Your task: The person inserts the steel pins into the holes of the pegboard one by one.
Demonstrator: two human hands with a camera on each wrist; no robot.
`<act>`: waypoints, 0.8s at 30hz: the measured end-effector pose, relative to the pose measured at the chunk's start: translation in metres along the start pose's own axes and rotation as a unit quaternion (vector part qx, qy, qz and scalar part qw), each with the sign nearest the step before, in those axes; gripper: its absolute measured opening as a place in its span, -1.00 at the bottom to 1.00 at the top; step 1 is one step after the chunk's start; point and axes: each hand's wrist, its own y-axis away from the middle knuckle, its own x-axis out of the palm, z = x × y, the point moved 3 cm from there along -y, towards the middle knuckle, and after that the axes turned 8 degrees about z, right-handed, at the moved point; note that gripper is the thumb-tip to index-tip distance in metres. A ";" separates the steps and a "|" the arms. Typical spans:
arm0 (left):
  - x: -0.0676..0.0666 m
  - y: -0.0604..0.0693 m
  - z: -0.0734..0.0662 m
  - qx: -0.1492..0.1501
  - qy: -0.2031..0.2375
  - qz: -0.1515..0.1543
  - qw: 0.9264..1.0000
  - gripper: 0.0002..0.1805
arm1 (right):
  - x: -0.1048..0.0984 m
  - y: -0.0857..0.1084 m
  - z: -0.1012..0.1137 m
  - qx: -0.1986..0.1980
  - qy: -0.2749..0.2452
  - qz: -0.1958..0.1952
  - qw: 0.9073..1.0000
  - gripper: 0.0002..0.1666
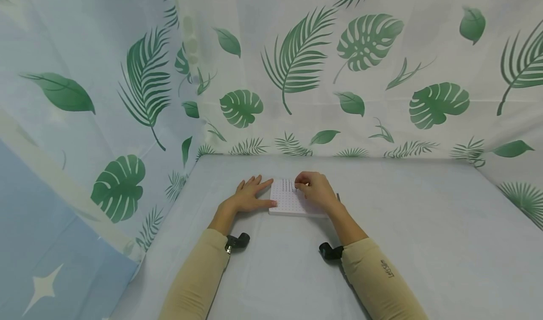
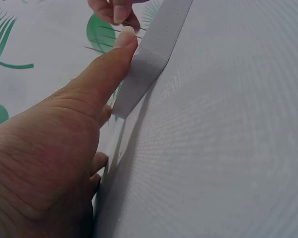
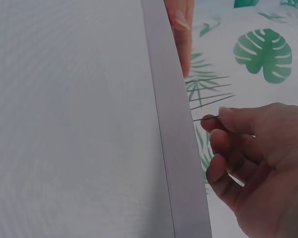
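Note:
A white board [image 1: 288,206] with rows of small holes lies flat on the table. Several thin dark pins [image 1: 287,185] stand in a row near its far edge. My left hand [image 1: 248,198] spreads its straight fingers at the board's left side, the thumb resting on its near left corner. Over the far part of the board, my right hand [image 1: 316,189] pinches a thin dark pin [image 3: 207,118] between thumb and index finger, in line with the others. The pin's lower end meets the board in the right wrist view; whether it sits in a hole is hidden.
A pale cloth-covered table [image 1: 424,225] surrounds the board. Behind and to the left hang white curtains [image 1: 305,131] with green leaf prints. A small dark object [image 1: 338,197] shows just past my right wrist, mostly hidden. Black wrist cameras [image 1: 242,240] sit on both forearms.

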 end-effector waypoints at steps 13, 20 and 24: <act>0.000 0.002 0.003 0.009 0.006 -0.006 1.000 0.04 | 0.006 -0.004 0.003 0.006 0.051 -0.008 0.999 -0.95; -0.001 0.001 0.001 0.011 0.003 -0.002 1.000 0.04 | 0.005 -0.005 0.002 0.011 0.051 -0.011 0.999 -0.95; -0.001 0.000 0.001 0.009 0.002 0.000 1.000 0.03 | 0.006 -0.004 0.002 0.010 0.045 -0.011 0.999 -0.95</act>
